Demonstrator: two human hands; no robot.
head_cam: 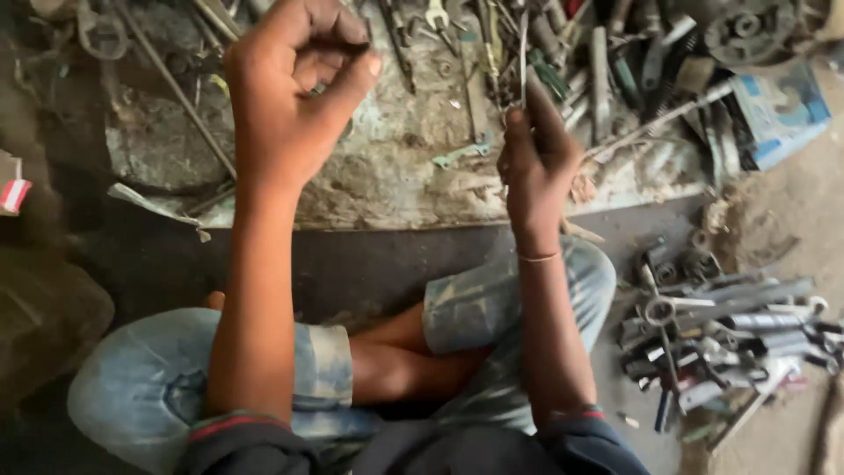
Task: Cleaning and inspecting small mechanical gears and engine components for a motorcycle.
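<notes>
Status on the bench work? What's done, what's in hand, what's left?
Done: nothing finished shows. In hand: the right hand pinches a thin metal piece upright over the worn work slab; the left hand is raised in a closed fist, and what it holds, if anything, is hidden. Left: tools lie scattered in a pile on the slab, and a second heap of metal parts sits on the floor to the right, untouched.

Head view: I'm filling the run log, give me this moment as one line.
left hand: fisted, contents hidden | right hand: pinching thin metal tool upright | surroundings: tool-strewn slab, tool pile on floor
</notes>
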